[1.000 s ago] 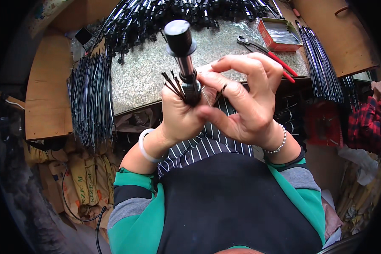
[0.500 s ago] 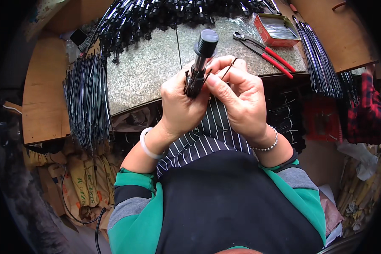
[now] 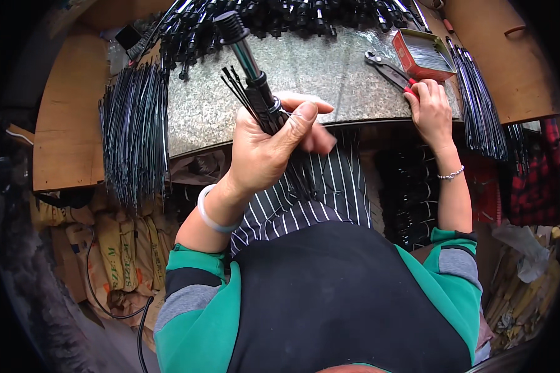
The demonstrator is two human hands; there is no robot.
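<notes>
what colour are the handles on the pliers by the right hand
Red handles on the pliers, under the right hand; only the head view shows them.

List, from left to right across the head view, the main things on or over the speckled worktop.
Bundle of black wire ribs → black shaft assembly held in the left hand → red-handled pliers → right hand → red tin.
</notes>
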